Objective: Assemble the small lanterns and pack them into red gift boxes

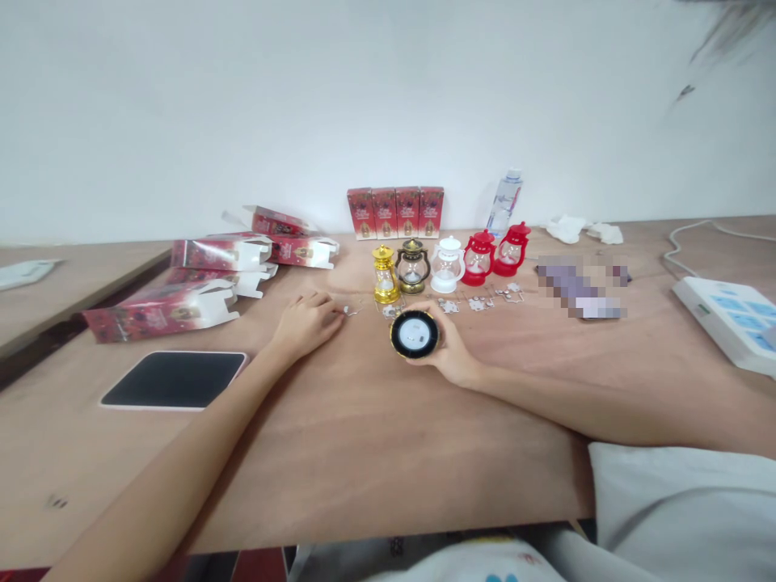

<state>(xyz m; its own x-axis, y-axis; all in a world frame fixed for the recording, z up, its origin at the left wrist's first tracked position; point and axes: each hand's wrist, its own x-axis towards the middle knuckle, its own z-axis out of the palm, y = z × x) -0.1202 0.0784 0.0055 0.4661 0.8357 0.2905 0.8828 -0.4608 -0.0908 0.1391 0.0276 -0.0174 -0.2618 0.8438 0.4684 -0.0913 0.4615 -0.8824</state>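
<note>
My right hand is wrapped round a small lantern, tilted so its round base faces me. That base has a black ring, a thin gold edge and a pale centre; the lantern's body is hidden behind it. Low on the table, my left hand has its fingers bent and together, with fingertips at a small pale piece with a thin wire-like part. Whether they grip it is unclear. Beyond my hands stand a gold lantern, a bronze one, a white one and two red lanterns.
Several small pale pieces lie before the lanterns. Red boxes stand against the wall; opened boxes lie left. A tablet-like device rests by my left forearm. A bottle, tissues and a white power strip are rightward.
</note>
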